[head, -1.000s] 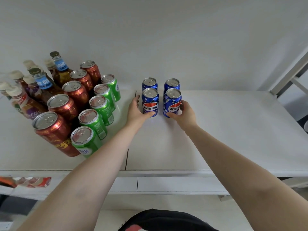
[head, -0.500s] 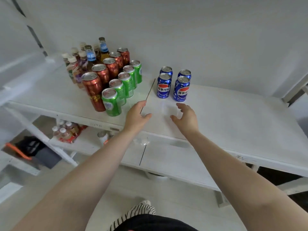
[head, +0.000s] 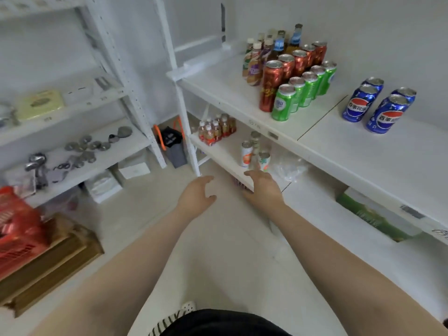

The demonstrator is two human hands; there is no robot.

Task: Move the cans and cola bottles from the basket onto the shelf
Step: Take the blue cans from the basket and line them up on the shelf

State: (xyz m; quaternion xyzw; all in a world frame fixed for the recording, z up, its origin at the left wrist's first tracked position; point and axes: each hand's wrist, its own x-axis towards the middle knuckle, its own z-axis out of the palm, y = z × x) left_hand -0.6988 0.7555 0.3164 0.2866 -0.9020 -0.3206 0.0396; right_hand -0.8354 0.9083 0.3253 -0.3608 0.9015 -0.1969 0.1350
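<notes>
Several blue cola cans (head: 378,106) stand in two short rows on the white shelf (head: 378,151) at the right. Left of them stand rows of green cans (head: 305,93) and red cans (head: 288,69), with bottles (head: 266,54) behind. A red basket (head: 17,234) sits blurred at the far left on brown boxes. My left hand (head: 197,196) and my right hand (head: 263,190) hang empty over the floor, fingers apart, well below and left of the cola cans. The basket's contents are too blurred to tell.
A lower shelf (head: 225,156) holds small bottles and a few cans just beyond my right hand. A white rack (head: 80,154) at the left carries metal parts. A dark bag with orange handles (head: 173,144) stands on the floor between the racks.
Both hands have let go of the front blue cans and drawn back off the shelf. The view has swung left and down, bringing the left rack and red basket into sight.
</notes>
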